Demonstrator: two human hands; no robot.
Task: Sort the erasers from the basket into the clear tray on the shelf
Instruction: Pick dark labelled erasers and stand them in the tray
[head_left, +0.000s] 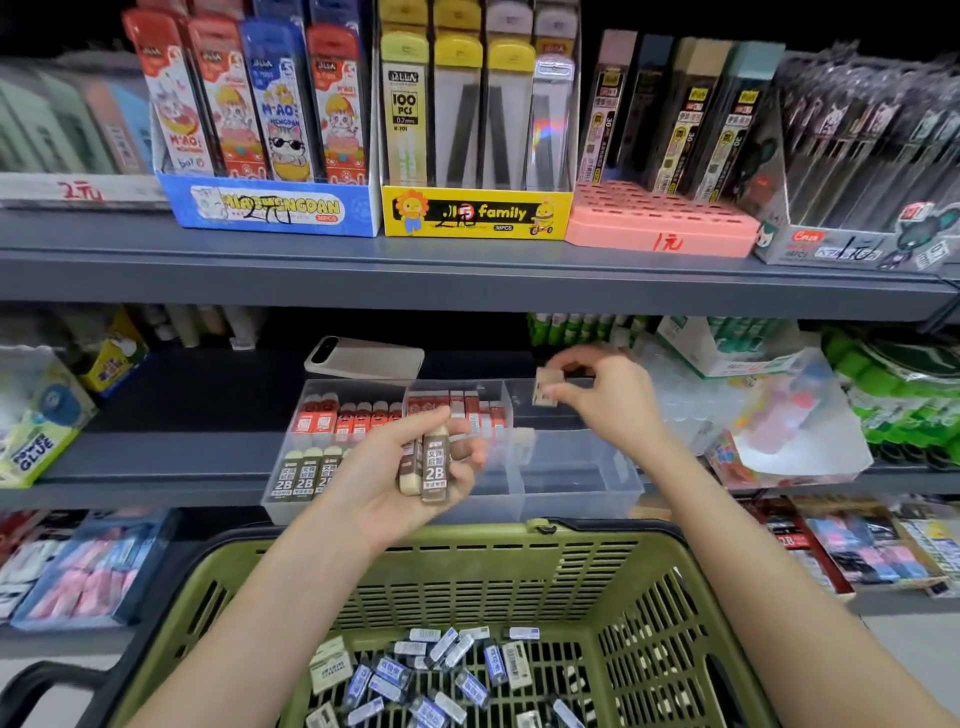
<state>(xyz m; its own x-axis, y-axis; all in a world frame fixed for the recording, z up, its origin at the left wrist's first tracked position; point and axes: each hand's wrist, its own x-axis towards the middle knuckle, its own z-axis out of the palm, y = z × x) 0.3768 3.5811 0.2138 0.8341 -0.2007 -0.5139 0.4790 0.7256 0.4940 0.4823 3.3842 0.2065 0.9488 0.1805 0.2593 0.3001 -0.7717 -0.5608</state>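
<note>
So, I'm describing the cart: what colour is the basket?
Olive green; the basket shows best in the head view.

The grey shelf (171, 457) is carrying the clear tray (576, 493) at its front edge. A pale phone (363, 359) is lying just behind the tray, a glue box (36, 431) sitting well left, a plastic bag (795, 431) right.

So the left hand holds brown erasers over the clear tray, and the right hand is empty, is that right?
Not quite. The head view shows the right hand pinching a small eraser over the clear tray. The left hand does hold brown erasers.
</note>
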